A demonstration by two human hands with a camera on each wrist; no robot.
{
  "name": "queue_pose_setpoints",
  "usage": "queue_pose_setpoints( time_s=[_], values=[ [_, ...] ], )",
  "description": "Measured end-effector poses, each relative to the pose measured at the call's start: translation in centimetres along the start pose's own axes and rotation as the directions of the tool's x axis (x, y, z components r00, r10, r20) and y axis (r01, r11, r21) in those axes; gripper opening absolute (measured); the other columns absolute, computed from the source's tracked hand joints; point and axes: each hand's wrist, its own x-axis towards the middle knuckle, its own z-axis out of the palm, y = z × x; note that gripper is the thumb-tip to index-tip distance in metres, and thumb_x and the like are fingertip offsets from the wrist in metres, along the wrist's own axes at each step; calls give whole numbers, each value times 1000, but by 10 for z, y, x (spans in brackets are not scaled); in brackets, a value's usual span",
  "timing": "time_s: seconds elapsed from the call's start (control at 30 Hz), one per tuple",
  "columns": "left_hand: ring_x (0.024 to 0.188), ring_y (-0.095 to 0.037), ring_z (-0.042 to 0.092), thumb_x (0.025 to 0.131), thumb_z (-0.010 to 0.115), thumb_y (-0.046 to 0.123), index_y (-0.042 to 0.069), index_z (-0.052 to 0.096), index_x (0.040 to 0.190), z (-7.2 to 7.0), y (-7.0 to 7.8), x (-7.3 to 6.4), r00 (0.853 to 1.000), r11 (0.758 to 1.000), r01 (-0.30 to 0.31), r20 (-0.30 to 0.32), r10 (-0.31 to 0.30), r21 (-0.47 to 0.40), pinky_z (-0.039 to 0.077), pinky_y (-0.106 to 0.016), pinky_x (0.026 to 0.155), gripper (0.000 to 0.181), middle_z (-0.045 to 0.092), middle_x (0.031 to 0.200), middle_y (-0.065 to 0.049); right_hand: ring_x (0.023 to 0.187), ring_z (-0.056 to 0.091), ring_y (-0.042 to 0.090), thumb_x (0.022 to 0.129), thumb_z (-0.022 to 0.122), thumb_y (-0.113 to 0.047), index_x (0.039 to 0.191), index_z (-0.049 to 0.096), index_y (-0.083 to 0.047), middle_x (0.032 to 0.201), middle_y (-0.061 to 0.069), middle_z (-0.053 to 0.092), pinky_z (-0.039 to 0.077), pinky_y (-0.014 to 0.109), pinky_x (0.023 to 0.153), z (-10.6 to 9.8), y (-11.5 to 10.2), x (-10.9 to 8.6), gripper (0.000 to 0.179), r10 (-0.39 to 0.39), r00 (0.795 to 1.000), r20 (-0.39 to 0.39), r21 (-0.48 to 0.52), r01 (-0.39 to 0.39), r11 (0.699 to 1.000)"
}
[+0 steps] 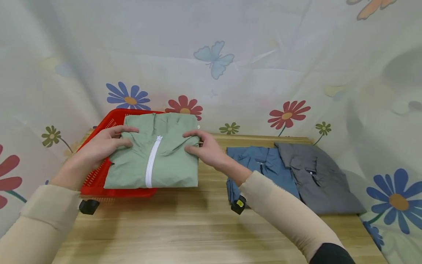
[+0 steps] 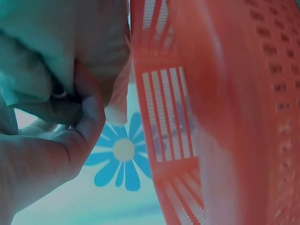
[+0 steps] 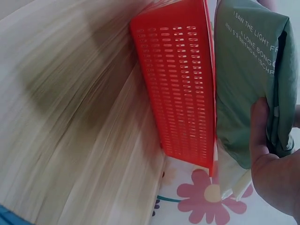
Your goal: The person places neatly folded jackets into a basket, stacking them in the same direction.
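Observation:
A folded light green jacket [image 1: 174, 157] with a white zipper [image 1: 153, 157] is held over the red basket [image 1: 93, 179], overlapping much of it in the head view. My left hand [image 1: 105, 145] grips its left side, and my right hand [image 1: 211, 148] pinches the right edge. In the left wrist view, the fingers [image 2: 89, 108] of the left hand are curled at the green fabric [image 2: 98, 37] beside the basket wall. White printed lettering shows on the jacket's underside [image 3: 243, 70] in the right wrist view, where the right thumb [image 3: 258, 126] presses the folded layers.
On the right of the wooden table [image 1: 197, 227] lie a folded blue garment [image 1: 250, 157] and a folded grey garment [image 1: 326, 179], side by side and touching. A flower-printed curtain [image 1: 263, 73] stands close behind the table and along both sides.

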Motion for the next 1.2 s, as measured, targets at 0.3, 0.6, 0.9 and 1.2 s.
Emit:
queue_pose_setpoints(
  time_s=[0.3, 0.6, 0.9, 1.2],
  values=[
    [105, -30, 49, 93, 63, 27, 17, 43, 142, -25, -17, 4, 997, 999, -21, 79, 18, 35, 53, -35, 77, 54, 41, 131, -17, 94, 57, 17, 89, 68, -14, 121, 62, -17, 120, -2, 54, 51, 31, 78, 17, -1, 19, 32, -11, 1000, -8, -13, 11, 1000],
    [106, -32, 52, 94, 61, 22, 14, 35, 145, -47, -24, 12, 975, 999, 40, 220, -38, -5, 54, -43, 79, 57, 30, 137, -20, 91, 59, 16, 89, 68, -12, 120, 62, -12, 119, 3, 55, 52, 28, 77, 32, -3, 31, 31, -17, 1000, 9, 1, 17, 1000],
    [116, -38, 36, 93, 63, 21, 10, 35, 144, -56, -32, 15, 976, 996, 26, 212, -44, 91, 52, -38, 80, 59, 24, 139, -25, 80, 60, 15, 87, 70, -12, 119, 63, -11, 108, 3, 58, 53, 27, 69, 46, -5, 40, 33, 15, 1000, 7, -19, -15, 1000],
    [121, -45, 29, 93, 61, 19, 8, 33, 145, -59, -32, 19, 981, 988, 44, 180, -71, 149, 52, -39, 78, 60, 19, 143, -30, 79, 61, 16, 87, 66, -3, 125, 58, -9, 103, 7, 57, 56, 32, 67, 54, 0, 46, 40, 78, 994, 76, 90, -85, 992]
  ],
)
